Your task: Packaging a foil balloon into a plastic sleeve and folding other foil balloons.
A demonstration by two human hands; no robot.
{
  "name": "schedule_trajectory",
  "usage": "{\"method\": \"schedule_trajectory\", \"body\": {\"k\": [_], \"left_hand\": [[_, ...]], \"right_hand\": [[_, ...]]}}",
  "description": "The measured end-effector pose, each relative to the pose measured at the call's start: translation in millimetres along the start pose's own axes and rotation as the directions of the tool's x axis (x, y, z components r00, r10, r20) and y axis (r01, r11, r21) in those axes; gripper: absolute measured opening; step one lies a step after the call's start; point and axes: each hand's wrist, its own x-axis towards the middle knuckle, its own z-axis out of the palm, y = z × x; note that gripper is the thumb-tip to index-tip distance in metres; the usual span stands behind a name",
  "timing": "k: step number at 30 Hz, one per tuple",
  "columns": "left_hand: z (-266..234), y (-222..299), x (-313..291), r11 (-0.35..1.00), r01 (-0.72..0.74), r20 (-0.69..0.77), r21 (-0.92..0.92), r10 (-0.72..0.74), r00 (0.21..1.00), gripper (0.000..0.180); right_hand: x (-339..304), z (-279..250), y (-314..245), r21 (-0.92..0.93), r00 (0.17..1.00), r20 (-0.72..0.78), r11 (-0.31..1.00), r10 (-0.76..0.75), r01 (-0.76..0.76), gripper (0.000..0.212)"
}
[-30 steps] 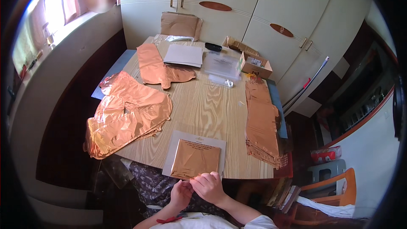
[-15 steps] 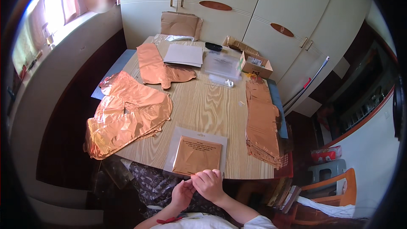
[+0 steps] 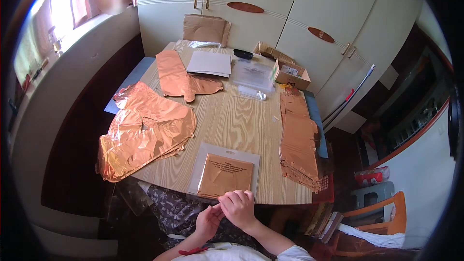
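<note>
A clear plastic bag with a flat, folded copper-coloured foil balloon inside lies at the table's near edge. Dark print shows across the bag's upper part, and a hang hole is at its far end. Both my hands meet at its near edge. My right hand has its fingers curled over the bag's lower right. My left hand sits just left and below, fingertips pressed against the right hand's. Whatever the fingertips pinch between them is hidden.
Crumpled copper foil balloons cover the table's left; another foil piece lies behind. A stack of foil sheets lines the right side. Farther back are white cards, clear plastic bags, a black object and a cardboard box.
The bag has shifted very slightly away from me, and its print catches the light differently. Both hands keep nearly the same place and pose.
</note>
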Motion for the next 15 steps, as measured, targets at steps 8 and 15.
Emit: {"method": "schedule_trajectory", "body": {"k": [8,15], "left_hand": [[1.0,-0.4,-0.8,1.0,-0.011,0.026,0.017,0.011,1.0,0.054],[4.8,-0.9,-3.7,0.999,-0.008,-0.003,0.047,0.008,1.0,0.055]], "right_hand": [[1.0,2.1,6.6,0.019,1.0,-0.005,0.999,0.03,-0.03,0.01],[3.0,2.4,6.4,-0.01,0.999,-0.017,0.999,0.032,-0.033,0.01]]}}
